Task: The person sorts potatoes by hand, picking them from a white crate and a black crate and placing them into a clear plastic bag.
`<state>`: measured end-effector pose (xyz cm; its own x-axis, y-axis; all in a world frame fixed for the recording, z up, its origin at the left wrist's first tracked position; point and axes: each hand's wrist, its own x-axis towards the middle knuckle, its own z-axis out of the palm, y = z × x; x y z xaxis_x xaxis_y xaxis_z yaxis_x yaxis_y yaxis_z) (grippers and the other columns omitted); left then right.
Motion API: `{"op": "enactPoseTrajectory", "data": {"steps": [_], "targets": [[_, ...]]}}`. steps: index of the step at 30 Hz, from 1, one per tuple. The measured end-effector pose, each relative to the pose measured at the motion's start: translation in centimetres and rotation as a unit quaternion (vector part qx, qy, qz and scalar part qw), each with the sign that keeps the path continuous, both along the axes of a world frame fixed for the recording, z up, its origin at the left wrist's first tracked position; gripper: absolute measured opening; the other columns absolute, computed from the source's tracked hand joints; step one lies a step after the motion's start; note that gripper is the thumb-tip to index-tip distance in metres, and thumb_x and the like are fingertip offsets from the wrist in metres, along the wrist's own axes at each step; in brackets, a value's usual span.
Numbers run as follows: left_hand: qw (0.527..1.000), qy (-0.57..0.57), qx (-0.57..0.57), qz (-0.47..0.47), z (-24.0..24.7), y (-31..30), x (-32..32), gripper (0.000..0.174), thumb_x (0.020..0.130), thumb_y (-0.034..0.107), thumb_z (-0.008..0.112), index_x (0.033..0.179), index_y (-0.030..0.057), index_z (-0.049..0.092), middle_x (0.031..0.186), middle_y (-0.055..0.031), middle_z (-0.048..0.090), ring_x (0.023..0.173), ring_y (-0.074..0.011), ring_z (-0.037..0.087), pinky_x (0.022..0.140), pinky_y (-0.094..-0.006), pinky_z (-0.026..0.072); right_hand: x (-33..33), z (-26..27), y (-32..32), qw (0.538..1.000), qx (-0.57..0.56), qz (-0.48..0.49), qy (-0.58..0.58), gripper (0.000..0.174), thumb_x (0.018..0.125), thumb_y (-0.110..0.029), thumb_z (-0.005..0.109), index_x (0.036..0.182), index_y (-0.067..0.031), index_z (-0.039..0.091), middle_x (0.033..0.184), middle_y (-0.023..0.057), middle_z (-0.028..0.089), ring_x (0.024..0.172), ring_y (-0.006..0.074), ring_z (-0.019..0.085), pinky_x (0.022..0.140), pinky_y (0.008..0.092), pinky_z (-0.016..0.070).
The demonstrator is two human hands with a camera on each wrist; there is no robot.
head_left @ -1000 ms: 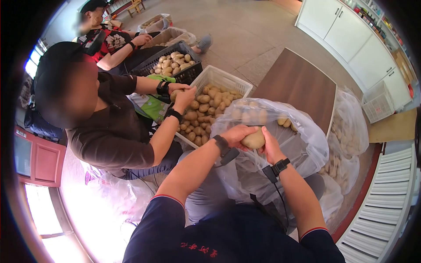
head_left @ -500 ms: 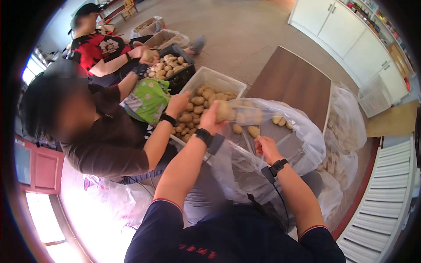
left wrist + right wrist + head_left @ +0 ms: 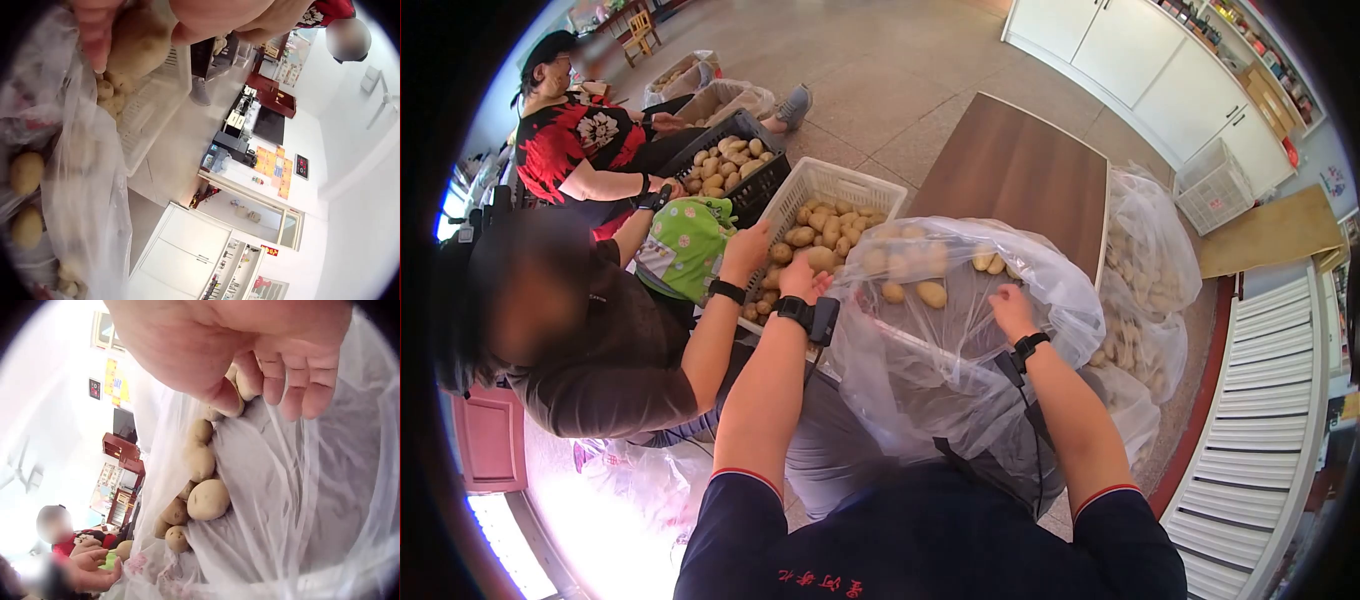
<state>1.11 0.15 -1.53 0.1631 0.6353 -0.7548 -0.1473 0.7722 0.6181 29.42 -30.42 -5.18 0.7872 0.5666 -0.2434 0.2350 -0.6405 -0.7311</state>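
Observation:
My left hand [image 3: 799,283] reaches over the white slatted crate [image 3: 840,180] of potatoes, its thumb and fingers around a large pale potato [image 3: 140,45] in the left wrist view. In the head view this potato overlaps those in the crate. My right hand [image 3: 1012,314] hovers over the clear plastic bag [image 3: 1060,262], its fingers loosely bent and holding nothing. Several potatoes [image 3: 209,499] lie inside the bag, beyond the right fingertips in the right wrist view.
Left of me a person in brown reaches a hand [image 3: 743,252] beside the same crate. Farther back sit a black crate [image 3: 775,178] of potatoes and another person. A brown board [image 3: 1020,165] stands behind the bag; filled plastic bags [image 3: 1150,250] line the right side.
My left hand has carried the potato left from between both hands to the crate. The right hand has let go of it and stays over the bag. The head view has turned right.

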Motion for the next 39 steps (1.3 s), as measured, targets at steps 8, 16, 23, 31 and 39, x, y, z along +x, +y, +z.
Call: {"op": "enactPoseTrajectory", "data": {"steps": [8,16,23,31,39], "targets": [[0.963,-0.126,0.099,-0.215,3.7,-5.2,3.3,0.029,0.093,0.023,0.057,0.112,0.0021,0.053,0.096,-0.0090,0.060,0.082,-0.0220,0.063,0.068,-0.0369,0.0560,2.9,1.8,0.8,0.976,-0.095,0.027,-0.195,0.051,0.085,-0.033,0.058,0.127,-0.0033,0.056,0.127,0.0233,0.057,0.121,0.0381,0.053,0.101,0.0460,0.0419],[0.895,-0.033,0.115,-0.429,4.1,-9.2,5.4,0.029,0.091,0.029,0.062,0.109,0.0062,0.059,0.101,-0.0075,0.064,0.083,-0.0185,0.063,0.072,-0.0332,0.0533,5.7,3.5,2.7,0.951,-0.145,0.151,-0.229,0.047,0.089,-0.026,0.055,0.129,-0.0032,0.053,0.129,0.0241,0.055,0.123,0.0387,0.050,0.105,0.0459,0.0383],[0.843,0.064,0.165,-0.507,3.0,-9.7,5.9,0.030,0.089,0.034,0.062,0.106,0.0094,0.064,0.099,-0.0012,0.064,0.089,-0.0138,0.059,0.072,-0.0301,0.0499,8.0,2.9,3.9,0.932,-0.152,0.164,-0.286,0.037,0.086,-0.024,0.059,0.116,-0.0032,0.061,0.114,0.0229,0.063,0.112,0.0394,0.057,0.096,0.0457,0.0445],[0.850,0.070,0.214,-0.476,3.3,-9.1,6.0,0.034,0.087,0.034,0.064,0.106,0.0057,0.065,0.096,-0.0022,0.064,0.088,-0.0125,0.055,0.076,-0.0286,0.0458,10.9,3.5,5.6,0.942,-0.170,0.204,-0.205,0.028,0.089,-0.021,0.052,0.106,-0.0035,0.066,0.109,0.0193,0.067,0.104,0.0357,0.062,0.089,0.0425,0.0482],[0.856,0.069,0.221,-0.462,3.8,-9.1,6.0,0.033,0.088,0.029,0.064,0.103,0.0001,0.067,0.095,-0.0049,0.066,0.087,-0.0138,0.057,0.079,-0.0282,0.0456,12.5,1.4,6.2,0.968,-0.133,0.169,-0.132,0.034,0.091,-0.032,0.054,0.110,-0.0063,0.065,0.116,0.0174,0.065,0.112,0.0334,0.059,0.093,0.0414,0.0465]]}}
